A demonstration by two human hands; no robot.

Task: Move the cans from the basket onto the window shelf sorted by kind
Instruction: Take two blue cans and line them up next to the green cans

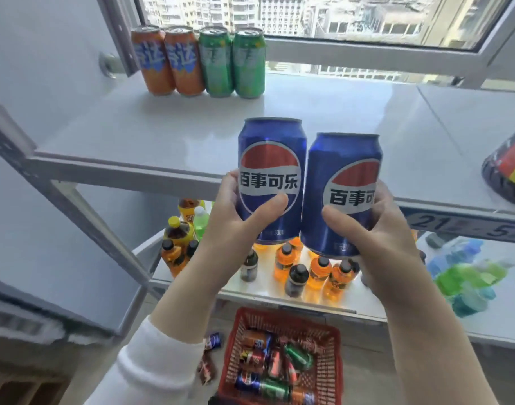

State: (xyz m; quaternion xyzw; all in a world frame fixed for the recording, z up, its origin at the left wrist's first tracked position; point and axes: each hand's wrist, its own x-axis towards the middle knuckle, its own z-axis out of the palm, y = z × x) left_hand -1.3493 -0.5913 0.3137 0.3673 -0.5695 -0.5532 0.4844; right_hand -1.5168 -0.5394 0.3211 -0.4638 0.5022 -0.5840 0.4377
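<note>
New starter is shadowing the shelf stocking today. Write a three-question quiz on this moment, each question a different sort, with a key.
1. True or false: the left hand and the right hand each hold one upright blue can.
2. Multiple choice: the row at the back of the top shelf, from the left, reads
A. two green cans, two orange cans
B. two orange cans, two green cans
C. four blue cans
3. Fill in: more cans lie in the red ____ on the floor.

Key
1. True: the left blue can and the right blue can are side by side, in front of the shelf.
2. B
3. basket
</note>
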